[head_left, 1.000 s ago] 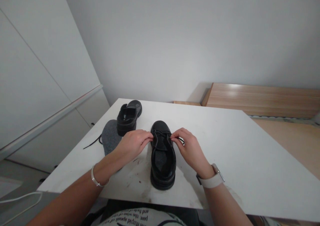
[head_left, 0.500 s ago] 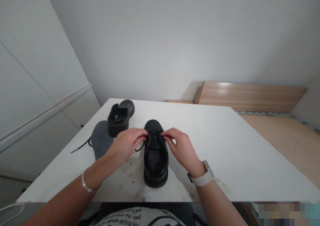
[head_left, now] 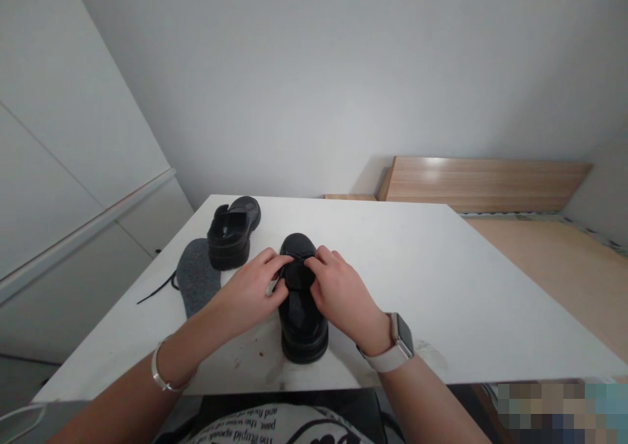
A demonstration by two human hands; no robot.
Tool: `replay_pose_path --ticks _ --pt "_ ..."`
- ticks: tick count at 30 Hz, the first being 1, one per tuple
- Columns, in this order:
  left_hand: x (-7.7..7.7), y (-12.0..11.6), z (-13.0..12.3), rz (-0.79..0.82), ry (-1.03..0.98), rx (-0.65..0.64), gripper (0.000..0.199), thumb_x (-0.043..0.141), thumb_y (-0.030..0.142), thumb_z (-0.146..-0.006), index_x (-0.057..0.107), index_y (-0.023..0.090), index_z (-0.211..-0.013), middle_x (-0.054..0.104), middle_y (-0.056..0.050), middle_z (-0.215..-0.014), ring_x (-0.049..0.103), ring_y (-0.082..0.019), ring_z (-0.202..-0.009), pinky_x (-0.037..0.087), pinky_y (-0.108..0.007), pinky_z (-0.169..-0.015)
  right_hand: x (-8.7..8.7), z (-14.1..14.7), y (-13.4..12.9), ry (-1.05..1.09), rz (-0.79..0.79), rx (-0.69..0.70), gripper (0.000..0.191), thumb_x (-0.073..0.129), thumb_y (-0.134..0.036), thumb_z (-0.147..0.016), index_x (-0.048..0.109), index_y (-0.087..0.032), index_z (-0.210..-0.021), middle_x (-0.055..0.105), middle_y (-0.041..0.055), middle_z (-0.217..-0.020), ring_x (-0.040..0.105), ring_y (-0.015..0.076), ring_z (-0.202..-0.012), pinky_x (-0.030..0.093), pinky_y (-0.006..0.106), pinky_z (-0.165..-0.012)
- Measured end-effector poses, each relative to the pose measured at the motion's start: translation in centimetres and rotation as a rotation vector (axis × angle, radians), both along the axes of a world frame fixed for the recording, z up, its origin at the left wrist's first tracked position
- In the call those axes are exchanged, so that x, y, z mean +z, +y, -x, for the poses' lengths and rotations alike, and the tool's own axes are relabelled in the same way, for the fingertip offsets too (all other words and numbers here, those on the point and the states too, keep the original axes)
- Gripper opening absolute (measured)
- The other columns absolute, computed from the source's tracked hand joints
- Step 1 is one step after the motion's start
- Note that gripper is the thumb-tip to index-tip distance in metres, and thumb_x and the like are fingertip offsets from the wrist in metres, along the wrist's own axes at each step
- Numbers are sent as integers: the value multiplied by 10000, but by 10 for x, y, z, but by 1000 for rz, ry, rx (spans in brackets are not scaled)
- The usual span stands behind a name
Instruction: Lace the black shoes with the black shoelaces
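A black lace-up shoe stands on the white table in front of me, its toe pointing away. My left hand grips the shoe's left lace flap, with the index finger over the top by the laces and the thumb low on the side. From the right, my right hand holds the opposite flap in the same way, index finger up at the laces. A thin black shoelace crosses the front of the shoe between my fingertips. The fingers cover part of the lacing.
To the left, a second black shoe stands beside a grey insole, with a loose black lace at its edge. Dark smudges mark the white table near me. A wall rises behind, and a wooden bed frame is at the right.
Both hands have come inward over the shoe's lacing; the index fingers now lie on top of it, closer together. The shoe stays in place. The view has shifted slightly.
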State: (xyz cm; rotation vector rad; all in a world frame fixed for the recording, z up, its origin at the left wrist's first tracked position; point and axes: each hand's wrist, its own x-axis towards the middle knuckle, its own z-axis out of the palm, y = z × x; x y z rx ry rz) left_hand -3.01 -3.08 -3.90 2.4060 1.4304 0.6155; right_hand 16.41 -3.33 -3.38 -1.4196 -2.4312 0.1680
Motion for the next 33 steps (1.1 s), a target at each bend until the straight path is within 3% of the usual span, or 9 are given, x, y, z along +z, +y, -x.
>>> replay_pose_path --ticks 4,10,14,16,19,21,24,27,33 --pt "7 3 -6 31 94 65 361 481 73 -861 694 96 -1151 611 -105 -1010 639 -221 -892 517 -343 -837 3 3 1 -46 -21 -14 263 449 -14 -884 625 -159 -1015 589 88 -1068 571 237 -932 510 362 -821" --pt "12 9 -11 42 202 67 237 505 148 -935 733 113 -986 620 -96 -956 639 -222 -851 513 -360 -821 5 5 1 -91 -21 -53 239 439 -48 -939 637 -168 -997 601 85 -1044 594 211 -853 488 330 -724" --pt "12 10 -10 -35 202 39 226 526 158 -943 751 139 -937 626 -83 -928 638 -211 -819 506 -348 -774 2 7 2 -64 -90 -76 187 482 -94 -948 642 -190 -953 599 79 -1040 596 226 -885 453 321 -658" --pt "18 8 -8 -98 92 -4 206 558 173 -937 760 160 -902 634 -68 -914 634 -192 -796 501 -330 -753 4 7 2 60 -120 -48 155 509 -95 -942 630 -190 -928 604 71 -1041 589 221 -918 451 313 -681" --pt "38 4 -4 -222 -221 -46 172 597 212 -937 760 187 -884 674 -41 -893 642 -162 -807 499 -285 -738 13 6 2 415 -100 27 114 533 -86 -941 590 -184 -921 623 35 -960 587 168 -865 458 290 -730" --pt "55 0 -2 -322 -411 -3 135 637 248 -924 760 204 -889 707 -28 -886 651 -157 -823 502 -272 -735 24 6 1 668 -91 80 73 548 -123 -950 569 -188 -925 625 8 -891 590 138 -814 463 273 -738" --pt "73 -5 -4 -400 -541 61 90 692 267 -886 770 226 -867 731 -21 -869 656 -163 -801 508 -276 -705 41 7 -3 927 -123 148 28 572 -194 -955 572 -197 -927 626 -4 -866 601 121 -779 480 265 -736" --pt "75 -5 -11 -362 -584 59 105 700 290 -875 778 230 -839 735 -21 -835 658 -168 -775 524 -273 -686 51 10 -7 1025 -158 207 44 597 -215 -948 596 -200 -907 630 -2 -862 600 116 -766 493 261 -721" --pt "58 0 -21 -175 -733 59 148 701 322 -867 785 201 -865 761 -35 -845 684 -169 -758 576 -272 -740 52 15 -7 1028 -266 195 65 689 -165 -880 659 -210 -844 583 3 -892 543 117 -798 488 265 -734"
